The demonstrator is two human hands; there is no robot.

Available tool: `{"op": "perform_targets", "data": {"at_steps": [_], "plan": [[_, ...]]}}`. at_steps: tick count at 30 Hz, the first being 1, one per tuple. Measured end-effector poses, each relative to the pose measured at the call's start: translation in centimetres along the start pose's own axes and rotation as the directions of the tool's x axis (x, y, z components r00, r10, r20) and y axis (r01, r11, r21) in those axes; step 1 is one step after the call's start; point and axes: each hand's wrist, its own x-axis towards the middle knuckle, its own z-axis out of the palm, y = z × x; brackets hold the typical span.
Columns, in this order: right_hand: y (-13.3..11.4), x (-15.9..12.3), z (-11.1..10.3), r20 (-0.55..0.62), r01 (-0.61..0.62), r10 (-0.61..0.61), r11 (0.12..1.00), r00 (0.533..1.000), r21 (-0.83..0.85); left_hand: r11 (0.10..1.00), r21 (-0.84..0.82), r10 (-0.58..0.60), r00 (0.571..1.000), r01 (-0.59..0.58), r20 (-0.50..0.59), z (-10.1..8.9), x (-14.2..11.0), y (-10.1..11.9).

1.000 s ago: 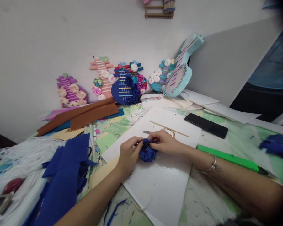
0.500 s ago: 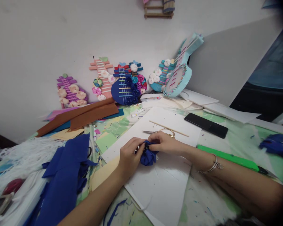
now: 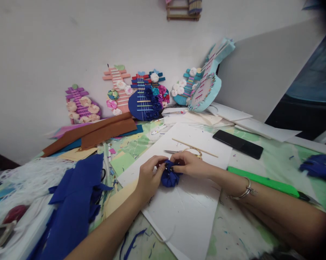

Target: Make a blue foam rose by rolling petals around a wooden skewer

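A dark blue crepe paper flower [image 3: 170, 178] is pinched between both hands above a white sheet [image 3: 184, 213]. My left hand [image 3: 150, 177] grips its left upper edge with thumb and fingers. From the right, my right hand [image 3: 188, 164] has its fingertips closed on the flower's upper right side, with the wrist wearing a silver bracelet. Just behind the right hand lie scissors with gold handles [image 3: 194, 149], partly hidden by it, and a thin wooden stick [image 3: 199, 148] rests across the sheet beside them.
Blue crepe paper [image 3: 73, 202] and tangled white cord [image 3: 38, 177] lie to the left. A black phone-like slab [image 3: 237, 144] and a green cutter [image 3: 263, 181] are at right. Decorated paper guitars, one dark blue [image 3: 137, 103], lean on the wall. Brown paper [image 3: 106, 133] lies before them.
The flower has turned slightly between my fingers, and its lower petals look more spread and raised. My left hand has shifted a little upward; the right hand stays nearly in place.
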Motion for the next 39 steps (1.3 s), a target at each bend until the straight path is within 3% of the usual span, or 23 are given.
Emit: {"op": "perform_targets", "data": {"at_steps": [4,8,18,22,26,28,34,39], "plan": [[0.2,0.0,-0.2,-0.032,-0.033,0.033,0.999,0.999,-0.003,0.946,-0.261,-0.168,0.979,0.192,0.113,0.0,0.5,-0.2],[0.2,0.0,-0.2,-0.059,-0.007,0.003,0.997,0.998,-0.076,0.86,-0.406,-0.265,0.951,0.308,0.162,-0.1,0.7,-0.2],[0.0,-0.1,0.0,-0.14,0.024,-0.041,0.992,0.989,-0.12,0.75,-0.52,-0.367,0.911,0.409,0.188,-0.4,1.0,-0.8],[-0.3,-0.2,0.0,-0.17,0.052,-0.101,0.962,0.98,-0.269,0.823,-0.449,-0.346,0.934,0.347,0.087,-0.3,0.8,-0.6],[-0.8,-0.6,0.5,-0.181,0.09,-0.198,0.874,0.963,-0.477,0.955,-0.254,-0.184,0.979,0.156,-0.092,0.1,0.2,-0.4],[-0.9,-0.8,0.8,-0.18,0.117,-0.247,0.839,0.952,-0.531,0.974,-0.203,-0.128,0.986,0.104,-0.108,0.3,0.0,-0.4],[-0.2,-0.8,1.1,-0.212,0.205,-0.401,0.772,0.891,-0.601,0.982,-0.162,-0.111,0.991,0.098,-0.072,0.1,0.1,-0.3],[0.0,-0.8,1.4,-0.126,0.256,-0.52,0.6,0.845,-0.758,0.997,0.048,-0.05,0.989,0.057,-0.137,-0.1,0.0,0.4]]}}
